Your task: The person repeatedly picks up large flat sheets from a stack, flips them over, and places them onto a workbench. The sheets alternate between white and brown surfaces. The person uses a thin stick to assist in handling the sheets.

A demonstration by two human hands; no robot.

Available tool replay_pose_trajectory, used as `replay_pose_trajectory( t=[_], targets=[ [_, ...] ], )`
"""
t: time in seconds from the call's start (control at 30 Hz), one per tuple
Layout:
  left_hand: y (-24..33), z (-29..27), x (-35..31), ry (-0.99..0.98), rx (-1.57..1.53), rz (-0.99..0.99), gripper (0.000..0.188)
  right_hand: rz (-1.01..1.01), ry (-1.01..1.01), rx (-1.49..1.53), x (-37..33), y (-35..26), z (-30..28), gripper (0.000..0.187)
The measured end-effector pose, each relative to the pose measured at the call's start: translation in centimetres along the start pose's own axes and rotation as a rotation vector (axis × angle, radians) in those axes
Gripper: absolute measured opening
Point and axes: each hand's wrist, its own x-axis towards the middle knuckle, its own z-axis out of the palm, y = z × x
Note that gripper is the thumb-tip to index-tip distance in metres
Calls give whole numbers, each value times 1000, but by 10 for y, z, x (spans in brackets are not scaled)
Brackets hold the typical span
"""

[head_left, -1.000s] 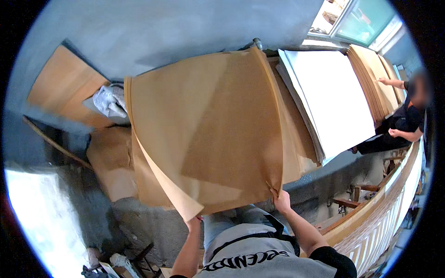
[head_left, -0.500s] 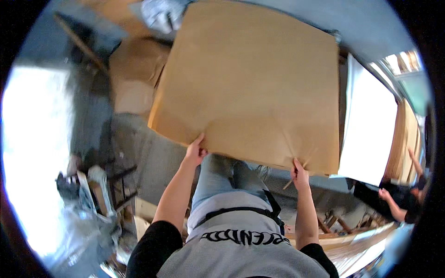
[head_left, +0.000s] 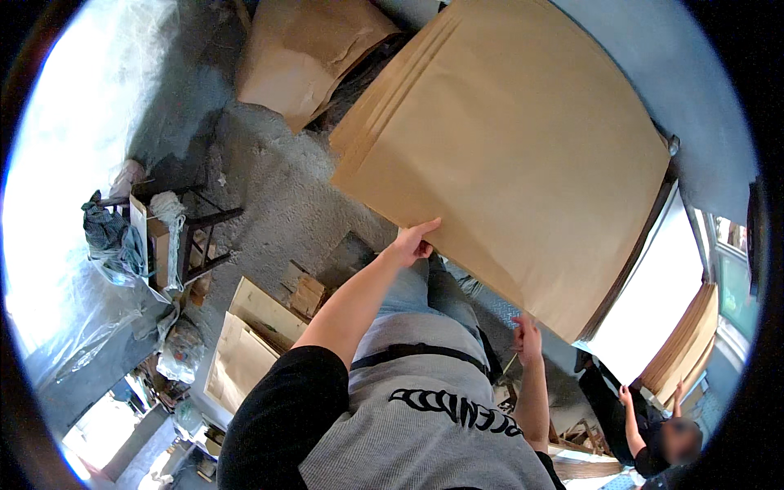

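Note:
A large stack of brown paper sheets [head_left: 523,155] spreads out in front of me, its layers fanned along the left side. At the near edge my left hand [head_left: 415,242] is closed on the top brown paper sheet, thumb lying over it and fingers curled below. My right hand [head_left: 528,339] is closed at the same edge further right, its fingertips close to the paper; whether they grip the sheet I cannot tell. A thin light stick [head_left: 511,363] sticks out below that hand.
A white sheet stack [head_left: 645,286] lies right of the brown one, with a co-worker [head_left: 641,429] at its near end. Folded brown paper [head_left: 306,57] lies at the far left. A dark stool [head_left: 200,237] with bags and string stands left, boards [head_left: 249,347] nearer me.
My view has turned, so the stack sits further right and tilted. My left hand stays on the near edge; the right hand has drawn slightly back from the sheet's surface.

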Motion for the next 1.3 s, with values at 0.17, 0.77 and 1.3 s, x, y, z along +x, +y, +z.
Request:
replay_pose_trajectory(
  t=[0.17,0.77,1.3],
  targets=[
    [-4,-2,-2,-41,-33,-17,26,-286,-85,-371,-9,-62,87,32],
    [9,-9,0,-128,-64,-126,43,-1203,6,-1589,29,-203,366,22],
    [6,-3,-1,71,92,-98,40,-833,131,-789,41,-196,252,17]
  ],
)
